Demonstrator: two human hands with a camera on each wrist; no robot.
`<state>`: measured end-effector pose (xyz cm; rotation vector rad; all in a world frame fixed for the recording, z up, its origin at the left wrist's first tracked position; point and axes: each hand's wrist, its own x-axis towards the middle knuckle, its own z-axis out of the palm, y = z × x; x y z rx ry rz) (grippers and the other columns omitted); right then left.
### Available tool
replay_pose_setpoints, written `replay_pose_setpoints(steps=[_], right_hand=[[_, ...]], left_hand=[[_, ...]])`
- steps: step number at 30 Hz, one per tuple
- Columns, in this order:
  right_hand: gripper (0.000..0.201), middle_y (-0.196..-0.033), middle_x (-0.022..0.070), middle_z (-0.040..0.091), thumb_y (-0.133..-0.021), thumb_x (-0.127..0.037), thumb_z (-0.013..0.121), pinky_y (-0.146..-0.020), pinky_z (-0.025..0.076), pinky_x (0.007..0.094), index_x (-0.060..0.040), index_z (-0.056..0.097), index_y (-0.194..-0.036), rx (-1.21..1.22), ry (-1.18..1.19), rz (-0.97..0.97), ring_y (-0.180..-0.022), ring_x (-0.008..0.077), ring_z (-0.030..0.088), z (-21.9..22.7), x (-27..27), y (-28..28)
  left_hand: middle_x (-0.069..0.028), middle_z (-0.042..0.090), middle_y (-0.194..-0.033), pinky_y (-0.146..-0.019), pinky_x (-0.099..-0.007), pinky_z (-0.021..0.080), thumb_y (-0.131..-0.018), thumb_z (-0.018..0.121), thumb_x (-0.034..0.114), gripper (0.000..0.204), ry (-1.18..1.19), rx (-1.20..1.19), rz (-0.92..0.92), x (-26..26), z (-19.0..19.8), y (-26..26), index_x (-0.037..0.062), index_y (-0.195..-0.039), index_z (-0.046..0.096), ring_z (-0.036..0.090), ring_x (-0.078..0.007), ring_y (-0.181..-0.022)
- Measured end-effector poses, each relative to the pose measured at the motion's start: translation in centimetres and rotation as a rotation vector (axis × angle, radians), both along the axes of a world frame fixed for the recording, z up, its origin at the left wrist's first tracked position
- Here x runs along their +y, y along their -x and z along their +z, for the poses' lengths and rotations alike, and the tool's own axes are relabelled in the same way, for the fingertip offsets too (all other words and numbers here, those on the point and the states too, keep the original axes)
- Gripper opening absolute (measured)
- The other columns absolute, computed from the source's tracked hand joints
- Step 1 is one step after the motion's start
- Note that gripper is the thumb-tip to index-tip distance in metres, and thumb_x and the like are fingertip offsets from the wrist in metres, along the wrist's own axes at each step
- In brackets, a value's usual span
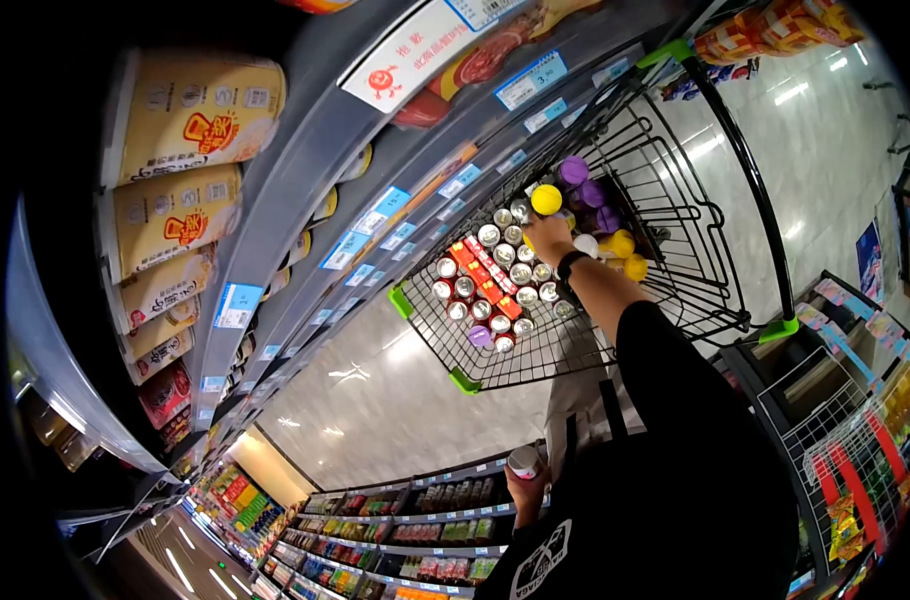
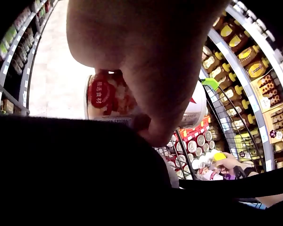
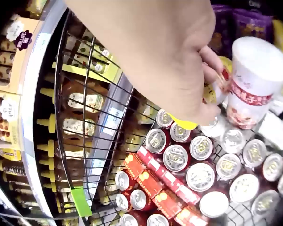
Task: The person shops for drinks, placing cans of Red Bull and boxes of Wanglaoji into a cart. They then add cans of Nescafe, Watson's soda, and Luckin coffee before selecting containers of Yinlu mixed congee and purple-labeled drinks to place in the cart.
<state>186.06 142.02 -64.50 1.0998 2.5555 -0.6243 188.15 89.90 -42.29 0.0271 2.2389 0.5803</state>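
Note:
My left hand (image 1: 527, 495) grips a can (image 1: 524, 461) low in the head view; in the left wrist view its fingers curl round the can's printed side (image 2: 104, 96). My right hand (image 1: 550, 240), with a black wristband, is over the wire cart (image 1: 495, 376) and holds a yellow-lidded container (image 1: 547, 200). In the right wrist view the yellow lid (image 3: 183, 123) shows below the hand, whose palm hides most of the container. A white cup with a red band (image 3: 257, 80) stands beside the fingers. Several drink cans (image 3: 200, 176) and red packs (image 3: 167, 200) lie below.
Purple-lidded (image 1: 574, 171) and yellow-lidded (image 1: 623, 242) containers fill the cart's handle side. Shelves with price tags (image 1: 367, 228) run along one side. The cart's black handle (image 1: 740, 150) is at the right, and a wire basket rack (image 1: 825, 440) stands lower right.

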Motion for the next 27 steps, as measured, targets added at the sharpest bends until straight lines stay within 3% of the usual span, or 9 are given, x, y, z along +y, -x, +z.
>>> replay_pose_setpoints(steps=[6, 10, 14, 18, 22, 23, 24, 26, 27], right_hand=[[0.065, -0.135, 0.0111, 0.06, -0.079, -0.015, 0.076, -0.083, 0.056, 0.0458, -0.0123, 0.05, -0.138, 0.269, 0.117, -0.384, -0.095, 0.0338, 0.072, 4.7, -1.4, -5.7], [0.062, -0.139, 0.0127, 0.057, -0.081, -0.016, 0.076, -0.092, 0.052, 0.0469, -0.0082, 0.051, -0.138, 0.36, -0.024, -0.624, -0.109, 0.0375, 0.065, 5.6, -2.7, -9.0], [0.053, -0.126, 0.0154, 0.061, -0.081, -0.01, 0.074, -0.09, 0.051, 0.0489, -0.0068, 0.056, -0.13, 0.621, -0.171, -0.569, -0.1, 0.0395, 0.063, 7.3, -6.1, -10.8], [0.042, -0.121, 0.0159, 0.069, -0.089, -0.031, 0.072, -0.092, 0.055, 0.0436, -0.0111, 0.065, -0.126, 0.494, 0.586, -0.333, -0.108, 0.0349, 0.067, 15.0, -11.1, -10.8], [0.061, -0.119, 0.0162, 0.07, -0.094, -0.056, 0.065, -0.085, 0.055, 0.0439, -0.0092, 0.063, -0.133, 0.545, 0.984, 0.031, -0.098, 0.0359, 0.069, 19.0, -16.8, -10.0], [0.064, -0.119, 0.016, 0.07, -0.095, -0.058, 0.064, -0.086, 0.055, 0.0423, -0.0089, 0.062, -0.136, 0.531, 0.996, 0.048, -0.1, 0.035, 0.07, 20.5, -18.1, -10.0], [0.067, -0.119, 0.0137, 0.069, -0.095, -0.06, 0.062, -0.087, 0.054, 0.036, -0.0093, 0.06, -0.139, 0.555, 1.104, -0.027, -0.102, 0.0295, 0.069, 17.5, -21.0, -9.7], [0.065, -0.117, 0.0111, 0.069, -0.091, -0.053, 0.072, -0.092, 0.052, 0.0312, -0.006, 0.061, -0.135, 0.314, 1.638, -0.469, -0.107, 0.0217, 0.065, 22.1, -18.8, -9.9], [0.065, -0.117, 0.0111, 0.069, -0.091, -0.053, 0.072, -0.092, 0.052, 0.0312, -0.006, 0.061, -0.135, 0.319, 1.631, -0.47, -0.107, 0.0217, 0.065, 21.9, -18.7, -10.0]], left_hand=[[-0.0153, 0.07, -0.104, -0.085, -0.0422, 0.054, -0.059, 0.093, 0.026, 0.071, 0.038, 0.037, -0.073, 2.3, 1.7, 0.1, 0.0032, -0.115, 0.055, 0.069, -0.0289, -0.095], [-0.017, 0.07, -0.104, -0.084, -0.0436, 0.054, -0.059, 0.093, 0.027, 0.071, 0.081, 0.056, -0.15, 2.2, 1.1, 0.9, 0.0035, -0.113, 0.054, 0.069, -0.0315, -0.096], [-0.0178, 0.07, -0.104, -0.084, -0.0448, 0.054, -0.059, 0.092, 0.027, 0.069, 0.029, 0.072, -0.189, 0.9, 0.0, 2.2, 0.0037, -0.111, 0.054, 0.069, -0.0334, -0.095], [-0.0171, 0.071, -0.1, -0.079, -0.0451, 0.054, -0.064, 0.091, 0.028, 0.068, -0.008, 0.134, -0.298, 5.9, 1.9, 3.5, 0.0047, -0.117, 0.056, 0.071, -0.0324, -0.091], [-0.0175, 0.073, -0.098, -0.073, -0.044, 0.056, -0.067, 0.092, 0.03, 0.066, -0.114, 0.046, -0.348, 12.2, 2.7, 5.1, 0.0035, -0.117, 0.06, 0.072, -0.0314, -0.085], [-0.0124, 0.072, -0.096, -0.07, -0.0397, 0.055, -0.069, 0.091, 0.022, 0.06, -0.206, 0.103, -0.415, 13.4, 2.6, 5.3, 0.0039, -0.118, 0.061, 0.068, -0.0221, -0.08], [-0.0188, 0.074, -0.103, -0.078, -0.0438, 0.057, -0.069, 0.092, 0.03, 0.068, -0.188, 0.017, -0.406, 15.1, 3.4, 5.4, 0.0031, -0.123, 0.06, 0.073, -0.031, -0.091], [-0.0184, 0.074, -0.105, -0.081, -0.0427, 0.058, -0.07, 0.091, 0.029, 0.067, -0.276, 0.008, -0.474, 17.6, 4.1, 5.4, 0.002, -0.123, 0.06, 0.073, -0.0315, -0.092], [-0.0184, 0.074, -0.105, -0.081, -0.0427, 0.058, -0.07, 0.091, 0.029, 0.067, -0.283, 0.009, -0.478, 18.3, 3.8, 5.4, 0.002, -0.123, 0.06, 0.073, -0.0315, -0.092]])
